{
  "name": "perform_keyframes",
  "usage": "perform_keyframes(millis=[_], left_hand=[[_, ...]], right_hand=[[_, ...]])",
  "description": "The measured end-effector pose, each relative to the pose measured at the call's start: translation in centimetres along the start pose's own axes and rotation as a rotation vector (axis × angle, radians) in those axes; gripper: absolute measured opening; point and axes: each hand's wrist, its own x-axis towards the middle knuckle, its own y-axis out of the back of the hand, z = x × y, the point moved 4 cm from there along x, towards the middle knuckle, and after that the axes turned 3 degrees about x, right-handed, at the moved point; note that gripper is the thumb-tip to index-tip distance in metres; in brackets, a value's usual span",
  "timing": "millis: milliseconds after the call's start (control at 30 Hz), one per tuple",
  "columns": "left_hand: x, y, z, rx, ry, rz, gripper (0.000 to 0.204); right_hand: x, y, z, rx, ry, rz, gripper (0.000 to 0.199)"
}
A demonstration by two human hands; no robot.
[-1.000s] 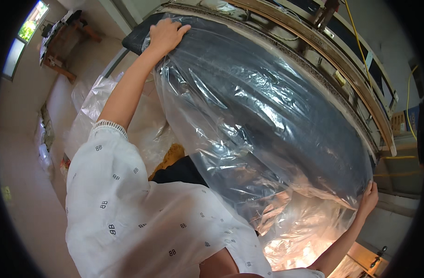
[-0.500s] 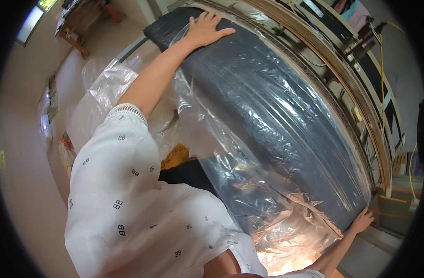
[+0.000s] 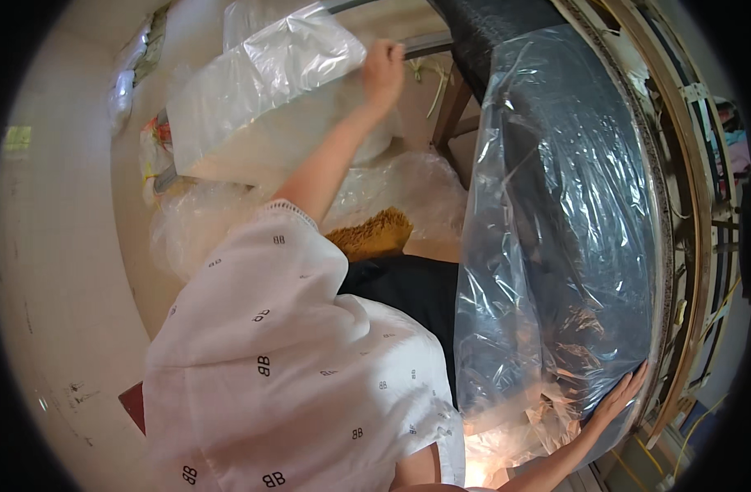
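Note:
My left hand [image 3: 383, 75] is up at the far middle, its fingers closed where the edge of a shiny clear plastic sheet [image 3: 285, 61] meets them. That sheet spreads to the left of the hand, beside a grey bar [image 3: 429, 43]. On the right, my right hand [image 3: 617, 398] lies flat with its fingers stretched out, near the right edge of a dark padded surface [image 3: 523, 16]. A wrinkled clear plastic film [image 3: 593, 172] covers most of that surface, and its loose left side hangs toward my lap.
A curved wooden frame [image 3: 693, 184] runs along the right side, with yellow cords [image 3: 712, 324] beyond it. Crumpled plastic [image 3: 400, 184] lies below the left arm, near a brown fluffy piece [image 3: 375, 234]. A pale wall [image 3: 59, 271] stands at the left.
My left hand has left the covered dark surface and moved left to the plastic sheet, its fingers now closed. The view has swung left; my right hand stays at the near right edge.

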Motion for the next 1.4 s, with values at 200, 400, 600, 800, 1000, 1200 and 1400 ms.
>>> perform_keyframes(millis=[200,400,600,800,1000,1200,1400], left_hand=[[0.7,3.7,-10.7,0.584,-0.007,-0.076,0.026],[-0.1,6.6,-15.8,0.072,0.314,-0.242,0.018],[0.0,12.3,-10.5,-0.811,0.752,-0.006,0.012],[-3.6,14.5,7.4,-0.789,0.707,-0.437,0.009],[-11.8,16.6,20.0,-1.302,0.316,-1.175,0.012],[-10.6,22.7,26.1,-1.187,-0.333,-1.602,0.009],[2.4,20.5,12.5,-0.182,0.003,-0.985,0.018]], right_hand=[[0.8,-0.6,2.1,-0.076,-0.014,0.011,0.051],[1.6,-0.3,2.0,0.005,-0.017,0.003,0.052],[4.6,2.4,-0.8,0.033,-0.084,0.053,0.051],[7.9,1.9,-27.1,0.586,0.179,0.013,0.039],[3.8,-7.6,-46.9,1.149,0.049,-0.876,0.051],[2.0,-11.4,-48.7,1.351,0.05,-0.997,0.032],[0.3,0.1,-43.8,1.27,0.529,-1.171,0.022]])
